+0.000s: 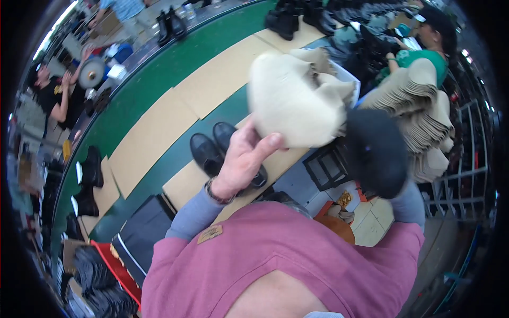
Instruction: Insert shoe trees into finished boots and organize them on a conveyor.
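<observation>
My left hand (243, 158) is closed on a cream, felt-like insole (289, 103), thumb on its near face and fingers mostly behind it. The insole is tilted up above the workbench and slightly blurred. Behind its right edge more cream sheets (336, 87) show, next to a white box edge. A black rounded thing (376, 153), smeared by motion, stands at the end of my right forearm. It covers my right hand, so those fingers are hidden. Under my left hand a pair of black shoes (207, 151) sits on the bench, partly covered by my wrist.
Tall stacks of beige insoles (424, 122) stand at the right, near a person in green (432, 61). Tan cardboard sheets (154, 135) line the green bench (212, 40). Black boots (281, 21) stand along its far side. Another person (58, 95) is at the far left.
</observation>
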A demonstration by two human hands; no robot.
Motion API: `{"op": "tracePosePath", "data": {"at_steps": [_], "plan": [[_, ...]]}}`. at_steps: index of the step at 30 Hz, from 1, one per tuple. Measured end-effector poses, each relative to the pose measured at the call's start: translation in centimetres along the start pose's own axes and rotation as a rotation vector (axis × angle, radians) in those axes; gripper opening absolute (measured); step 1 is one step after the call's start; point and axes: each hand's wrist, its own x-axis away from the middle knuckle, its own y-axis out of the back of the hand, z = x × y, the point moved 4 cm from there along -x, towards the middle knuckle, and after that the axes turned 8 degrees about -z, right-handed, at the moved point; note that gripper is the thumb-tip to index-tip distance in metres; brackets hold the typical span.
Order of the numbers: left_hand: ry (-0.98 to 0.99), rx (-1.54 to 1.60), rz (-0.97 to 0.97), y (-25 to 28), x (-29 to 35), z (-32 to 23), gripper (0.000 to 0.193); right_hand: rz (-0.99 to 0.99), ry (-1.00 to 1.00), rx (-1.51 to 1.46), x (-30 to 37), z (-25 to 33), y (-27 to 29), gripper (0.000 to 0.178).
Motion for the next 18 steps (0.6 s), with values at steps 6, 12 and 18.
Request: {"op": "tracePosePath", "data": {"at_steps": [6,12,18], "plan": [[-0.007,-0.063,-0.222,2.0,0.9,0.9,0.026,-0.186,0.043,0.123,3.0,-4.3,1.2,0.025],[0.007,-0.011,-0.231,4.2,0.8,2.3,0.026,-0.340,-0.388,0.650,12.5,-19.5,14.4,0.021],[0.036,0.003,-0.241,3.8,0.8,3.3,0.027,-0.121,-0.743,0.306,16.4,-23.1,15.6,0.021]]}}
